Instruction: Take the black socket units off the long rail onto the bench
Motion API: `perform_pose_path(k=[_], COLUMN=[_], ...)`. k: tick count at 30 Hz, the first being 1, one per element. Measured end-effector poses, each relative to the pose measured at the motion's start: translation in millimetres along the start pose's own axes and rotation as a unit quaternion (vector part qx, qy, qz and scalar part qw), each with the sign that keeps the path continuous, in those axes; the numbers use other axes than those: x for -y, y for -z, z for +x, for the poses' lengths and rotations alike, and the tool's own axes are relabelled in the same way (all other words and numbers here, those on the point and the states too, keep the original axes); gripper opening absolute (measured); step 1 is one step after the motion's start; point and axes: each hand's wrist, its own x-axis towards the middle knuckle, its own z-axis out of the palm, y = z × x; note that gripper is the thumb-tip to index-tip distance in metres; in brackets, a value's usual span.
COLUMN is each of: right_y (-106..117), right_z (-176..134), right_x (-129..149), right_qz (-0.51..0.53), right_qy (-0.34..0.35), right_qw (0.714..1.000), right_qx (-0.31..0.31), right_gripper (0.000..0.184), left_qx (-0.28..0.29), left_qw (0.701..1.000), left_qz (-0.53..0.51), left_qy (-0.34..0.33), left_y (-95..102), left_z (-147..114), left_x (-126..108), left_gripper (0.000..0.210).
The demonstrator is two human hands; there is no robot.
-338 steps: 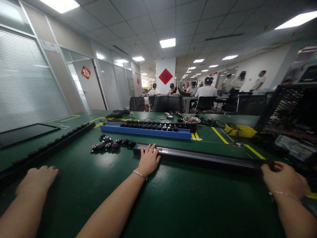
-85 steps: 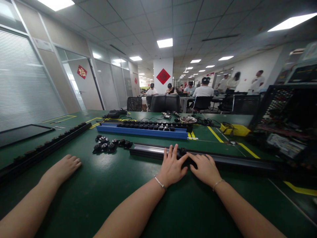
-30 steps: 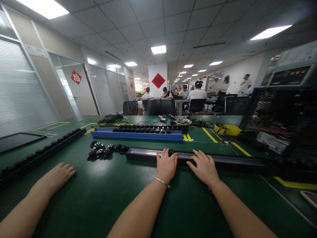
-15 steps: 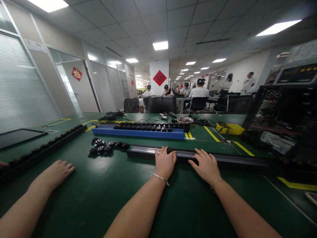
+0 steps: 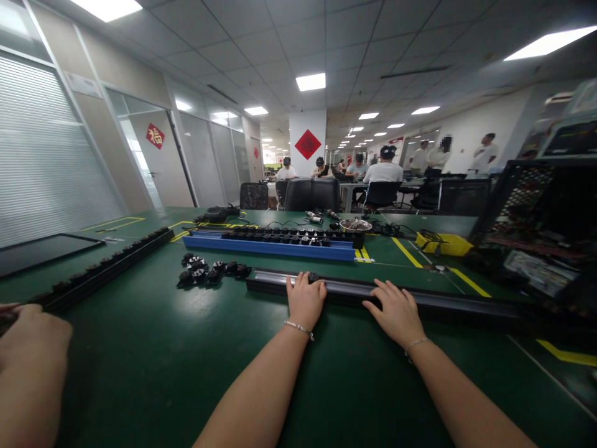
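A long black rail with a shiny grey channel lies across the green table. My left hand is on its left half, fingers closed around a small black part in the channel; the fingers partly hide it. Farther right, my right hand rests on the rail's near edge with its fingers spread, and nothing shows in it. Left of the rail's end sits a loose group of small black parts with some light metal on them.
Behind lies a blue rail lined with black parts. A co-worker's hand is at a filled black rail on the left. A metal dish, a yellow box and an open equipment case stand farther back and right.
My left hand has slid slightly left along the rail with the small black part. The co-worker's hand has moved left to the filled rail. The view has shifted a little.
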Motion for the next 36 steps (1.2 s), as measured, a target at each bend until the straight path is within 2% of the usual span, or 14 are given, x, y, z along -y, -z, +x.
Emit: perform_pose_path(k=[7, 30, 36], right_y=[-1, -2, -1], right_z=[0, 1, 0], right_x=[0, 1, 1], right_qz=[-0.003, -0.005, -0.008], right_qy=[0.004, 0.001, 0.003], right_qw=[1.0, 1.0, 1.0], right_qx=[-0.006, -0.007, -0.005], right_gripper=[0.031, 0.031, 0.03], left_qx=[0.004, -0.031, -0.047], left_qw=[0.999, 0.983, 0.976], left_qz=[0.005, 0.035, 0.04], left_qy=[0.051, 0.177, 0.208], left_y=[3.2, 6.1, 12.2], left_z=[4, 17, 19], left_x=[11, 60, 71], left_gripper=[0.029, 0.033, 0.034])
